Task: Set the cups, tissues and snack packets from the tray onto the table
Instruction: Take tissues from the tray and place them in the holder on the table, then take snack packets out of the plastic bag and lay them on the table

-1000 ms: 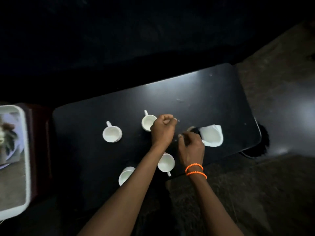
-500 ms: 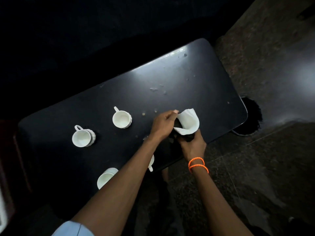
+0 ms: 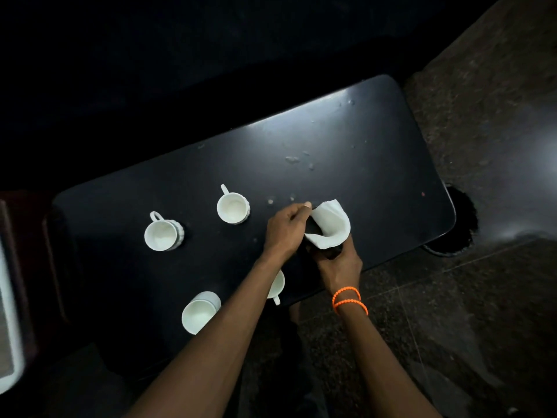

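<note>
One tissue [image 3: 331,226] is our concern: light, limp, easily torn, so we judge its edges the place to pinch. It curls above the bench [image 3: 346,140], our left hand [image 3: 284,229] pinching one edge, our right hand [image 3: 339,260] gripping it from below.

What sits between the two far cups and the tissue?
In the head view, only the left hand, pinching the tissue; otherwise bare table beside the cups.

Two bare forearms reaching forward, converging. Left hand [image 3: 284,229] curled, thumb and fingers pinching a tissue [image 3: 330,226] edge. Right hand [image 3: 339,259] cupped beneath, gripping it; orange bands [image 3: 349,299] at wrist.
</note>
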The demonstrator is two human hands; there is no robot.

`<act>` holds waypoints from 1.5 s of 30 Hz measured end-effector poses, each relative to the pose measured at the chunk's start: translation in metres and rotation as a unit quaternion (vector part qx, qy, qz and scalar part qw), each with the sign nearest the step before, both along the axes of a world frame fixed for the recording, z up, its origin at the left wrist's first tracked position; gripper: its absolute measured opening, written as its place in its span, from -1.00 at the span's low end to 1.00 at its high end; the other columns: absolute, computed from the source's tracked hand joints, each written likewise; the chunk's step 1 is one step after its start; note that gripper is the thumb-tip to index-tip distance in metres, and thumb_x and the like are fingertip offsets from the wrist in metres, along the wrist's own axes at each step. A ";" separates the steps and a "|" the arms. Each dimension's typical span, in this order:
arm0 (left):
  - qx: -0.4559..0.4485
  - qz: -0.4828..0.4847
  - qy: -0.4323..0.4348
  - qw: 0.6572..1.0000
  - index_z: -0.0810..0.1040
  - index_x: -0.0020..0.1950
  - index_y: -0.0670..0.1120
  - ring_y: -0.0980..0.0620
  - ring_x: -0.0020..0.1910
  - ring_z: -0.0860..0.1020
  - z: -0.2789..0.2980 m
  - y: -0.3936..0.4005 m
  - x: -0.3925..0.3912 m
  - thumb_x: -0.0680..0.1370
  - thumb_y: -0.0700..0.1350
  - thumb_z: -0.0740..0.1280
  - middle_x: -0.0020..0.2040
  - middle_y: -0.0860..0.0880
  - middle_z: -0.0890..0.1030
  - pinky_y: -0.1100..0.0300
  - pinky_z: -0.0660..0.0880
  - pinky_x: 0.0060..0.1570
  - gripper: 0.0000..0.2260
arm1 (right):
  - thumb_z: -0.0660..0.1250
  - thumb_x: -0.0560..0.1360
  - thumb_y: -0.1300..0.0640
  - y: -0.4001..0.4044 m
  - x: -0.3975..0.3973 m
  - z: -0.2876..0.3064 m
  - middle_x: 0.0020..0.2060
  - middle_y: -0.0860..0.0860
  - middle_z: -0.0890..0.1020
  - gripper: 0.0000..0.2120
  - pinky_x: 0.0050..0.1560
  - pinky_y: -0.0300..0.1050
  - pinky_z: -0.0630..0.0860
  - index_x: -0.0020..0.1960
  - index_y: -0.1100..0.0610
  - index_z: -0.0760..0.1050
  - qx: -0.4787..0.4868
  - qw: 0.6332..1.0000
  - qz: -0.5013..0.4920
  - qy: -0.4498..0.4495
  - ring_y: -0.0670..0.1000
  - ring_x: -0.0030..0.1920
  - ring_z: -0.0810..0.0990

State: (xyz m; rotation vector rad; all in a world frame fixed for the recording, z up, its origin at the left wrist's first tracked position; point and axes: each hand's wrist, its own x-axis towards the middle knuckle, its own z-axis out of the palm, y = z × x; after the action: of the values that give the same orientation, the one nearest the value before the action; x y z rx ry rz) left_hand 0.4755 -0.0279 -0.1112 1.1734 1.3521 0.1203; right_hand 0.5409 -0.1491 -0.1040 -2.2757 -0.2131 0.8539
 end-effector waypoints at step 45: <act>0.138 0.474 0.273 0.826 0.49 0.41 -0.09 -0.14 0.33 0.56 0.079 0.186 -0.619 0.38 0.18 0.55 0.36 -0.10 0.60 0.03 0.45 0.23 -0.32 | 0.47 0.38 -0.32 0.351 -0.528 0.058 0.45 0.09 0.50 -0.08 0.40 0.10 0.48 0.58 0.05 0.23 0.099 0.855 0.488 0.146 0.16 0.41 0.51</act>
State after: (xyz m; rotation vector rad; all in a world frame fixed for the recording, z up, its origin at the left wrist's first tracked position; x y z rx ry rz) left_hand -0.1431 0.1586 -0.0321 0.6612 2.4158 0.7609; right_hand 0.0126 0.2019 -0.0464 -1.7217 -1.3199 1.5610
